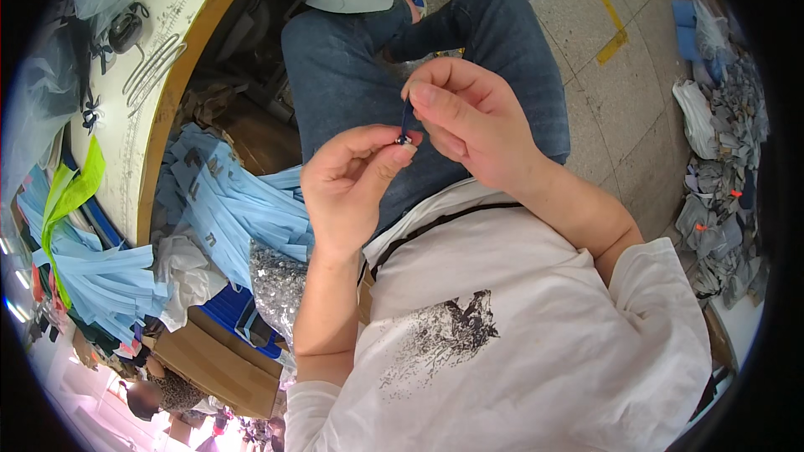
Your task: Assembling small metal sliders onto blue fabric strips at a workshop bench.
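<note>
The left hand (345,188) is pinching a small shiny metallic piece (404,141) between thumb and forefinger, while the right hand (481,125) is gripping the upper end of a narrow dark blue strip (407,117) that is running down to it. Both hands are holding these over the person's jeans (339,75). Light blue fabric strips (239,192) are lying to the left, near a white surface (121,167) and a clear bag of silvery pieces (279,285).

Fisheye on the wearer's head; faces steeply down; close over the white shirt (544,310).
</note>
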Tool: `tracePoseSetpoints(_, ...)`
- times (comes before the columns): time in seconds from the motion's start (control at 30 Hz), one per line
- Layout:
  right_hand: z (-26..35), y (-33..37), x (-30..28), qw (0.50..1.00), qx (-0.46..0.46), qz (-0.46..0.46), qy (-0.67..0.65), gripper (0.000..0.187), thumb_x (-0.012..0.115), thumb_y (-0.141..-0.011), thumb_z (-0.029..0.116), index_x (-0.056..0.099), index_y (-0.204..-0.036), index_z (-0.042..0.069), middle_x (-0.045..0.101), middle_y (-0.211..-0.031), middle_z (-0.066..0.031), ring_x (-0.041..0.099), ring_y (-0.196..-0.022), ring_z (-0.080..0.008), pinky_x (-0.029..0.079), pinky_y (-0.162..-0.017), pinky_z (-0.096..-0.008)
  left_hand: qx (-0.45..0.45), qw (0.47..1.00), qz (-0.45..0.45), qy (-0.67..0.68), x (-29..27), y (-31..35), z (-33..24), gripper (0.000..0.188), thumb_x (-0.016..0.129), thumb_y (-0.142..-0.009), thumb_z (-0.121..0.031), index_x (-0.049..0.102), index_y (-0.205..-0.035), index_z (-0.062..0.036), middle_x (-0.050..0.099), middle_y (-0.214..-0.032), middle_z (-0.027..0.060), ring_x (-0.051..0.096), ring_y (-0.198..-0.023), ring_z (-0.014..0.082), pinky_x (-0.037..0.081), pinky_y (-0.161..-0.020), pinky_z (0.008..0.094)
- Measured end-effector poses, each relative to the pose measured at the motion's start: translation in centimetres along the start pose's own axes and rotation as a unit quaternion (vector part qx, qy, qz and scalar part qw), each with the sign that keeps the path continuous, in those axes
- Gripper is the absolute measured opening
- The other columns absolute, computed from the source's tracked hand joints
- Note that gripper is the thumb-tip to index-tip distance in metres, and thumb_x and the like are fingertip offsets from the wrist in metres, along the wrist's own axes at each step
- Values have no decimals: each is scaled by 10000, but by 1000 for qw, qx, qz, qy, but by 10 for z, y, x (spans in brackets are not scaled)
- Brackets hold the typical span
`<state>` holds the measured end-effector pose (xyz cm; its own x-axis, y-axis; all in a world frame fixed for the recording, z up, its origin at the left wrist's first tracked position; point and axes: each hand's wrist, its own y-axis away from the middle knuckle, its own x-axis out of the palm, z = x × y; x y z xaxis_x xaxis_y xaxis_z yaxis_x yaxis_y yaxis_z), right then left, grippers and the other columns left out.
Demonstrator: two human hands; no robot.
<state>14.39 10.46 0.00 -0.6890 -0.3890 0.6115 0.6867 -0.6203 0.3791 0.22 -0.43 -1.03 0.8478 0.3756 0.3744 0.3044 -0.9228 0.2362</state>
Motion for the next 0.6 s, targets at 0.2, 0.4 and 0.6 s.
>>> tracePoseSetpoints(0.2,0,-5,3,999,-7,-44,-21,150,565,-970,170,589,-1010,27,509,-738,31,380,-509,0,267,-420,-173,55,992,6,111,1,-8,-2,173,629,-850,102,626,-1017,57,648,-1007,182,676,-878,227,577,-769,320)
tracePoseSetpoints(0.4,5,-3,8,997,37,-9,-71,132,563,-971,177,579,-997,48,495,-728,35,379,-509,-10,265,-416,-175,109,977,12,181,5,-8,-4,167,642,-861,55,617,-1026,45,645,-989,191,673,-844,240,586,-719,352)
tracePoseSetpoints(0.6,-5,-10,-5,974,155,-19,-164,49,569,-916,105,548,-951,78,487,-803,19,429,-615,-42,290,-427,-184,364,930,-34,-43,-6,-70,-101,176,667,-866,-8,610,-1023,46,636,-838,147,659,-762,237,571,-681,353)
